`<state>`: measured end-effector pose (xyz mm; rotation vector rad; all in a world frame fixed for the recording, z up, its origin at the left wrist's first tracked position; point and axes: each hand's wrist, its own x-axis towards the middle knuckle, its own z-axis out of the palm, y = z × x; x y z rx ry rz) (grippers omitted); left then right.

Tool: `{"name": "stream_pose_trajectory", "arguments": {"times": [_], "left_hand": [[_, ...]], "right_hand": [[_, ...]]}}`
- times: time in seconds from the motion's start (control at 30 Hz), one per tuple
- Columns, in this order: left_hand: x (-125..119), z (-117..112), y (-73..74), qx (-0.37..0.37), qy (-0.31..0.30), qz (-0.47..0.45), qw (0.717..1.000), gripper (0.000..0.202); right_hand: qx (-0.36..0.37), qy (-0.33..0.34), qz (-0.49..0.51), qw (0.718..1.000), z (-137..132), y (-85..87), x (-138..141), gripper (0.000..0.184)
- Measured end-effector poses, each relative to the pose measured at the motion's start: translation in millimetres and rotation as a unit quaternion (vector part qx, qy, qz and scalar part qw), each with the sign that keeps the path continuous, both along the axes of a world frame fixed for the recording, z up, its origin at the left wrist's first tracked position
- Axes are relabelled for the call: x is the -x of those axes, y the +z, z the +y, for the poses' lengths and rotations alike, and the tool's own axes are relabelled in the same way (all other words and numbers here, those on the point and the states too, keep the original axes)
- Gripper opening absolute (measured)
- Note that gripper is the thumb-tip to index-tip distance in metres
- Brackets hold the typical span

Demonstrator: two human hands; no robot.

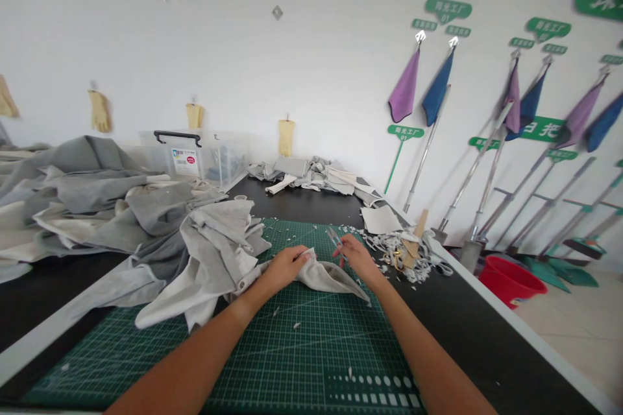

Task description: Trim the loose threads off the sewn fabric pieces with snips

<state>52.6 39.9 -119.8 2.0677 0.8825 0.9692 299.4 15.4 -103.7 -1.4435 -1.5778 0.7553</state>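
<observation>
My left hand pinches the near end of a pale grey suede leather piece, which lies on a green cutting mat. My right hand is just to the right, its fingers closed on small scissors with their blades pointing up and to the left. The scissors stand above the leather and do not appear to touch it. A large crumpled heap of grey and off-white leather touches my left wrist side. Small offcuts lie in a pile beyond my right hand.
The mat sits on a long black table with a white edge. Further leather lies at the far end, near a clear plastic box. A red basin stands on the floor at right, below poles with purple and blue cloths.
</observation>
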Motion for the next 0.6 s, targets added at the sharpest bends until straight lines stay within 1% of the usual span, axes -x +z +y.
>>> {"name": "stream_pose_trajectory", "arguments": {"times": [0.07,0.17,0.23,0.3,0.37,0.47,0.6], "left_hand": [[0,-1,-0.4,-0.002,0.001,0.005,1.000,0.037],[-1,-3,-1.4,-0.014,0.001,0.018,1.000,0.038],[-2,-5,-1.8,-0.027,0.005,0.028,0.999,0.038],[-2,-8,-1.7,-0.036,0.006,0.035,0.999,0.040],[-2,-9,-1.1,-0.039,0.002,0.035,0.999,0.041],[-1,-11,0.2,-0.041,-0.007,0.033,0.999,0.039],[-1,-9,2.5,-0.027,-0.002,0.032,0.999,0.038]], "right_hand": [[0.019,0.037,0.084,0.996,-3,5.0,12,0.011],[0.027,0.053,0.138,0.989,-9,10.6,27,0.013],[0.008,0.056,0.128,0.990,-14,12.5,34,0.020],[-0.021,0.051,0.087,0.995,-18,12.3,39,0.028],[-0.041,0.047,0.042,0.997,-21,9.9,42,0.031],[-0.037,0.048,0.010,0.998,-22,4.7,44,0.030],[-0.023,0.045,0.007,0.999,-21,2.0,43,0.033]]}}
